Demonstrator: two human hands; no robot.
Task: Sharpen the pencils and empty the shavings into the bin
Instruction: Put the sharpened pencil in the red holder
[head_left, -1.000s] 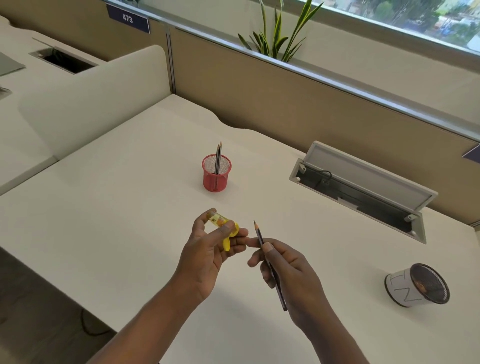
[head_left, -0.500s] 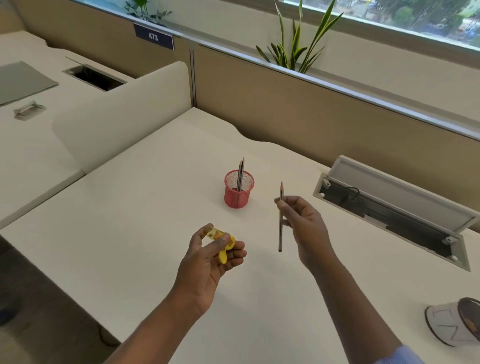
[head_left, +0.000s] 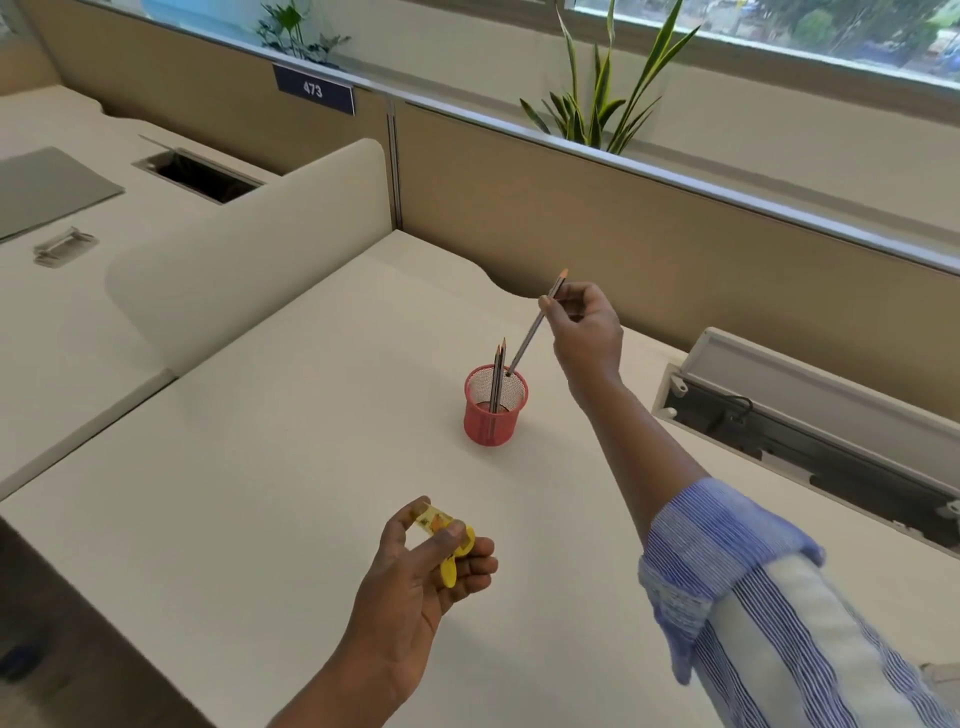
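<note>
Above, right hand (head_left: 584, 325) pinches pencil (head_left: 535, 325), blunt end lowered into red mesh cup (head_left: 496, 415) for storage; left hand (head_left: 423, 566) grips yellow sharpener (head_left: 447, 540) over counter (head_left: 260, 467), shavings retained.

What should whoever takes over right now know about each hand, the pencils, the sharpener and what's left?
Right hand: pinching a pencil near its sharpened tip, blunt end at the rim of the red mesh cup.
Left hand: holding the yellow sharpener above the desk.
Two pencils already stand in the cup, points up.
Left: release the pencil into the cup, then empty the shavings. No bin in view.
</note>
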